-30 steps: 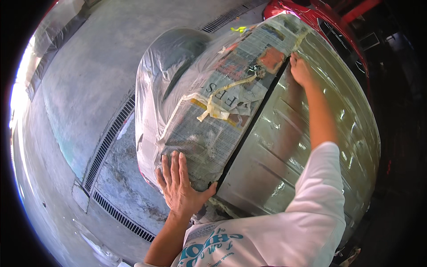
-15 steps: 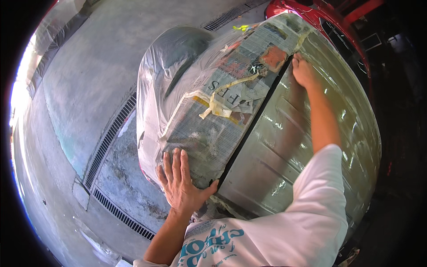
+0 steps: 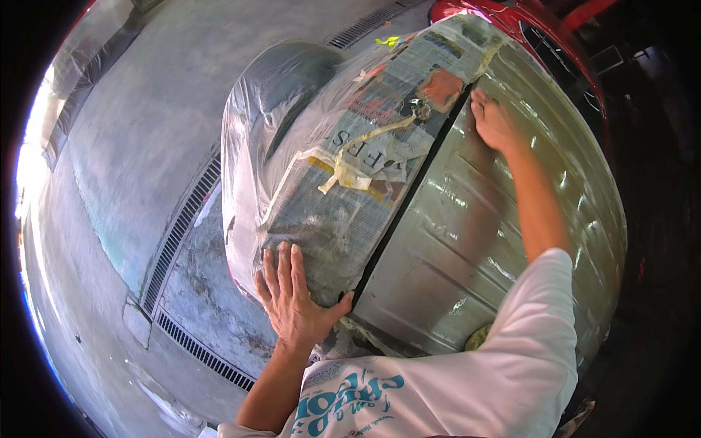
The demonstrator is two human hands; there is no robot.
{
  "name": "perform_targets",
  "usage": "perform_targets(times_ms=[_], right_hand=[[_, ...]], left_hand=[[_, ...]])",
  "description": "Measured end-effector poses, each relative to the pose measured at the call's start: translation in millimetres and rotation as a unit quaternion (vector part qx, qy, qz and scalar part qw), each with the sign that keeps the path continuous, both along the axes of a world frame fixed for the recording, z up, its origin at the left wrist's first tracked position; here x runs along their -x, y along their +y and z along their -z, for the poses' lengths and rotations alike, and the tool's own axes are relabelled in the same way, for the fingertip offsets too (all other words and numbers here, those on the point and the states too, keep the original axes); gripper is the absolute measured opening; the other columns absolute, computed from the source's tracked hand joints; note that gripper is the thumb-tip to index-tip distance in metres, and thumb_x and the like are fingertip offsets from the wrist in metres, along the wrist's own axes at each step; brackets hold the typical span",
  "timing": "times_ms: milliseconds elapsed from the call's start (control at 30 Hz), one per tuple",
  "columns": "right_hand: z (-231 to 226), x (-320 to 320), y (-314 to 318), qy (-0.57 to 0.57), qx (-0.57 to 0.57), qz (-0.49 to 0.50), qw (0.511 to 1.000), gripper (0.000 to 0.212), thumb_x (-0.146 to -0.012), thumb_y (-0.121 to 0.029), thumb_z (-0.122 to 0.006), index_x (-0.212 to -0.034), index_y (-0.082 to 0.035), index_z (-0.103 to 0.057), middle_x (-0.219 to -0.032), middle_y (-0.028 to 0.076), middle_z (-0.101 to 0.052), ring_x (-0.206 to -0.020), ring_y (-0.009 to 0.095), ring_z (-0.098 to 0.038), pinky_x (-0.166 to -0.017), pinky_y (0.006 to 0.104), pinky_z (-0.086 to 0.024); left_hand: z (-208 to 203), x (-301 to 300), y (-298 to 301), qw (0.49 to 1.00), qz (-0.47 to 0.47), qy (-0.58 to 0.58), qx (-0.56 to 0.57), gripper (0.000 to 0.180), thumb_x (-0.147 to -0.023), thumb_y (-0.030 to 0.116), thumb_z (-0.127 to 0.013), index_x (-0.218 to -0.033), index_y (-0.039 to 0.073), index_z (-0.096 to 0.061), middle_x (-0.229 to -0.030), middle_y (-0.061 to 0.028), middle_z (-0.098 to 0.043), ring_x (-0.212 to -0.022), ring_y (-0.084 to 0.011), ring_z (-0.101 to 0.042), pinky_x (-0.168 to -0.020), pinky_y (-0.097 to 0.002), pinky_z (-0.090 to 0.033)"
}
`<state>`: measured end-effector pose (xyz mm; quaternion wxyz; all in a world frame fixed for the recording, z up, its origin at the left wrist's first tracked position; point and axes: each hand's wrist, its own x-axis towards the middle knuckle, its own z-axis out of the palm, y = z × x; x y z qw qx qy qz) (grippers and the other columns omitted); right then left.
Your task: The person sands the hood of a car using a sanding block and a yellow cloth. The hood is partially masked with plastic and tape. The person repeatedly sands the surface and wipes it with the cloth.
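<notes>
A masked car lies before me, its glass area under newspaper [image 3: 343, 212] and clear plastic film [image 3: 244, 175]. A long black trim strip [image 3: 412, 193] runs between the newspaper and the bare, ridged metal panel [image 3: 416, 285]. My left hand [image 3: 296, 303] is spread on the newspaper's near corner, its thumb at the strip's near end. At the far end my right hand [image 3: 495, 123] has its fingers bent together beside the strip, over the metal; whatever may be under the fingertips is hidden. Loose cream masking tape [image 3: 347, 175] lies crumpled on the newspaper.
A red car [image 3: 544, 36] stands beyond the far right. Grated floor drains [image 3: 179, 237] cross the concrete floor [image 3: 131, 146] on the left. Yellow-green scraps [image 3: 388, 41] lie at the plastic's far edge. Another plastic-draped thing [image 3: 95, 51] stands at the upper left.
My right hand has shifted slightly nearer and its fingers have come off the strip's far tip. My left hand stays spread in place. The view has moved slightly.
</notes>
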<state>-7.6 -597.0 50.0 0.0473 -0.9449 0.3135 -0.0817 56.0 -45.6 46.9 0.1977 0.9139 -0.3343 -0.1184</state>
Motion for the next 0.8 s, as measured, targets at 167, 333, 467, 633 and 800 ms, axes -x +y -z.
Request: perform_targets(times_ms=[167, 333, 467, 633, 800], right_hand=[[-13.6, -7.0, -42.6, 0.009, 0.002, 0.021, 1.000, 0.048, -0.114, -0.030, -0.044, -0.147, -0.001, -0.061, -0.164, 0.020, -0.049, -0.146, 0.042, -0.050, -0.123, 0.0473, -0.041], [-3.1, 4.0, -3.5, 0.010, 0.003, 0.001, 1.000, 0.049, -0.114, -0.032, -0.043, -0.147, -0.001, -0.062, -0.162, 0.020, -0.050, -0.146, 0.041, -0.052, -0.122, 0.0475, -0.042], [-2.1, 19.5, -0.7, -0.016, -0.018, -0.059, 0.998, 0.049, -0.114, -0.032, -0.044, -0.147, -0.001, -0.062, -0.160, 0.021, -0.053, -0.145, 0.041, -0.053, -0.122, 0.0468, -0.043], [-0.7, -5.9, -35.6, -0.003, 0.035, 0.046, 0.998, 0.047, -0.113, -0.030, -0.046, -0.146, -0.001, -0.064, -0.158, 0.020, -0.055, -0.144, 0.040, -0.054, -0.123, 0.0453, -0.042], [-4.1, 3.3, 48.4, 0.010, 0.015, -0.073, 0.997, 0.045, -0.113, -0.030, -0.047, -0.144, -0.002, -0.065, -0.156, 0.021, -0.058, -0.141, 0.041, -0.057, -0.121, 0.0470, -0.044]], left_hand=[[2.6, 0.0, -9.3, 1.000, 0.007, 0.001, 0.011, 0.130, -0.066, 0.054, -0.092, -0.168, 0.005, -0.029, -0.171, -0.0211, -0.035, -0.163, -0.0451, -0.020, -0.130, -0.0659, -0.011], [2.6, 0.3, -4.2, 1.000, 0.001, 0.007, 0.010, 0.130, -0.066, 0.055, -0.092, -0.168, 0.005, -0.029, -0.171, -0.0212, -0.035, -0.163, -0.0453, -0.019, -0.130, -0.0655, -0.010], [1.8, 1.9, -0.6, 1.000, 0.000, 0.008, 0.000, 0.129, -0.066, 0.055, -0.092, -0.168, 0.005, -0.029, -0.171, -0.0211, -0.035, -0.163, -0.0454, -0.021, -0.130, -0.0649, -0.011], [-0.1, -1.8, -7.1, 1.000, 0.010, 0.014, 0.015, 0.130, -0.067, 0.057, -0.091, -0.168, 0.005, -0.029, -0.171, -0.0201, -0.035, -0.163, -0.0445, -0.020, -0.130, -0.0649, -0.010], [-1.6, 0.0, -0.8, 1.000, -0.006, 0.013, 0.013, 0.130, -0.066, 0.053, -0.092, -0.168, 0.006, -0.029, -0.171, -0.0194, -0.036, -0.164, -0.0428, -0.020, -0.130, -0.0639, -0.011]])
